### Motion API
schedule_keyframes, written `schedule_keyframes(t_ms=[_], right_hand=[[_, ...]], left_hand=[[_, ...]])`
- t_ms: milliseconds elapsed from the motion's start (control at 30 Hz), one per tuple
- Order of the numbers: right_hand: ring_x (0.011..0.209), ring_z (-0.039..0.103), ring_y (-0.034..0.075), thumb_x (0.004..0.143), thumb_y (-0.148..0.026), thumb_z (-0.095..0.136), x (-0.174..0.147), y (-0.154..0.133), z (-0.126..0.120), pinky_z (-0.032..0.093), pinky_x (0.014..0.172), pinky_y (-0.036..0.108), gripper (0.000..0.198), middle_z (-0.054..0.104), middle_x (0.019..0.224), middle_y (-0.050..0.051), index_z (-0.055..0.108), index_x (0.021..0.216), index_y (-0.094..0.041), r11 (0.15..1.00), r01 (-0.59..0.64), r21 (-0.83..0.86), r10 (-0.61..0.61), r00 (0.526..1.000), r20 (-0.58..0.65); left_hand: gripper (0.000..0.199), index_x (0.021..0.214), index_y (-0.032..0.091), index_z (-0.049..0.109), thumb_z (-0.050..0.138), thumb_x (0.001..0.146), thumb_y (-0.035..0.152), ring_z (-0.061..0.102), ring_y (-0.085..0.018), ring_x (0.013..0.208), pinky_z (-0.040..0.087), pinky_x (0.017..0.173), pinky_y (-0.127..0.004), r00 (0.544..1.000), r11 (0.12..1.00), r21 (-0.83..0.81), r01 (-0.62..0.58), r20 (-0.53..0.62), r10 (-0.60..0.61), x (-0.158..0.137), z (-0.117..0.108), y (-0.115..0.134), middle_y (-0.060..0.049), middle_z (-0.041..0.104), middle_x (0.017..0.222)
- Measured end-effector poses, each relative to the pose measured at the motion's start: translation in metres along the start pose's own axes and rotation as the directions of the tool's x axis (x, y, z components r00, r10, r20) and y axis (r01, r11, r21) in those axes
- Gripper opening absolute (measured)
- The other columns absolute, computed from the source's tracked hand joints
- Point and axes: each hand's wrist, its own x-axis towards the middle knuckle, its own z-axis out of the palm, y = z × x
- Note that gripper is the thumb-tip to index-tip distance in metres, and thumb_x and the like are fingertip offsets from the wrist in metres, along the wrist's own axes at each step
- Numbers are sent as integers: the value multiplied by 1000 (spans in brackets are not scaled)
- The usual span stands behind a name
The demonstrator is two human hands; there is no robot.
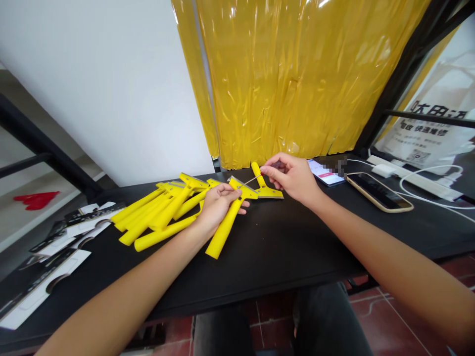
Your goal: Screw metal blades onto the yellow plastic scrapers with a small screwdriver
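My left hand (pixel 218 202) is closed on the head of a yellow scraper (pixel 225 230), whose handle slants down toward me above the black table. A thin screwdriver (pixel 253 180) is pinched in my right hand (pixel 287 175), its shaft angled down and left to the scraper's head. My fingers cover most of the screwdriver's handle; only a bit of red shows. Just behind lies another yellow scraper (pixel 262 184) with a metal blade along its edge. Left of my left hand, several more yellow scrapers (pixel 159 210) are heaped together.
Black-and-white card packages (pixel 48 282) lie at the table's left. To the right are a phone with a lit screen (pixel 326 172), a dark phone in a tan case (pixel 378 192), and a white power strip (pixel 415 178) with cables. Yellow plastic strips (pixel 282 89) hang behind the black table (pixel 282 252).
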Motion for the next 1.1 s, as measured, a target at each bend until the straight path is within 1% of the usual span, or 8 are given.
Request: schedule_keyframes(t_ms=[100,267,433,567,700,800,967,1100], right_hand=[[49,53,11,87,-52,65,2,4,1,41,46,26,32,60,61,-2,63,88,-20,1000,-16,-8,16,1000,24],[69,62,16,90,-46,63,2,6,-2,46,63,29,25,69,82,2,63,98,-22,965,144,-218,-116,984,138],[73,66,18,92,-40,62,-2,2,-1,48,66,31,20,73,91,5,63,99,-22,944,199,-263,-156,972,174],[69,67,18,90,-44,65,-5,0,3,48,63,30,23,74,84,4,65,92,-21,932,194,-305,-168,980,110],[60,61,17,89,-50,63,-6,0,6,43,58,29,31,70,70,3,64,83,-20,908,160,-388,-152,987,52],[64,63,17,93,-48,58,-6,2,5,44,59,30,28,70,75,4,62,86,-21,914,139,-381,-113,990,90],[85,69,21,95,-38,55,-6,3,2,50,73,34,19,72,99,6,53,107,-24,950,160,-269,-105,973,207],[80,66,20,98,-42,49,-5,-1,1,46,68,33,19,70,93,6,52,101,-23,923,184,-338,-115,970,214]], left_hand=[[25,81,18,50,74,79,13,74,-23,66,61,53,-30,997,998,9,-65,-34,66,1,-1,-1,-4,67,72],[26,82,18,48,74,79,15,74,-23,68,62,53,-32,988,989,32,-143,-57,145,4,-6,-2,-3,67,76],[29,82,19,47,76,78,18,74,-23,67,62,53,-31,983,985,27,-171,-64,172,5,-8,-2,-2,66,76],[29,83,18,49,78,77,21,73,-22,66,61,52,-30,971,976,56,-210,-102,215,5,-7,0,-2,66,76],[28,84,18,51,78,77,21,73,-20,66,60,51,-27,956,959,105,-264,-101,274,5,-7,0,-3,68,84],[28,83,18,51,77,77,22,73,-18,65,60,51,-26,945,944,148,-296,-99,312,5,-9,0,-2,67,86],[29,83,19,48,76,78,25,72,-18,66,60,51,-26,937,930,187,-317,-89,337,8,-13,-1,-2,66,86],[29,83,19,48,75,79,26,72,-18,66,60,52,-26,933,921,212,-327,-82,350,9,-14,-1,-2,65,86]])
